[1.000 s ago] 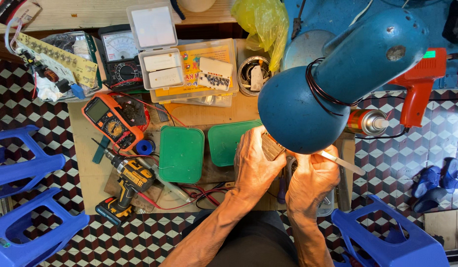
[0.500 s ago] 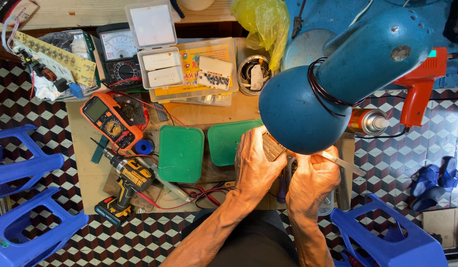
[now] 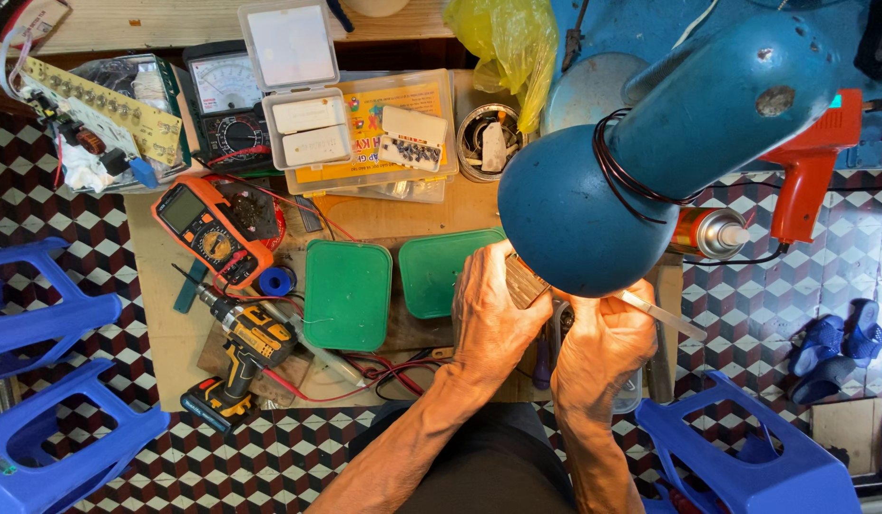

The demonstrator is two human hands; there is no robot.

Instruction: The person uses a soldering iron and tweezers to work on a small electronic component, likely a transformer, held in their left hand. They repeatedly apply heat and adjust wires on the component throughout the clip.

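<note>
We see the left hand (image 3: 493, 319) with its grip closed around a small brown block (image 3: 525, 282), raised under the blue lamp (image 3: 593, 214) for light; the right hand (image 3: 603, 343) pinches a thin pale strip (image 3: 665, 316) beside it, above the table (image 3: 403, 214).

Low wooden bench (image 3: 393, 221) is pretty packed. Two green lids (image 3: 347, 293) sit mid-surface, with an orange multimeter (image 3: 211, 228) and a small blue tape roll (image 3: 277, 280) toward the left edge. A yellow cordless drill (image 3: 239, 357) lies at the near-left corner, red wires trailing along the near edge. Clear parts boxes (image 3: 370, 133) line the far edge.
</note>
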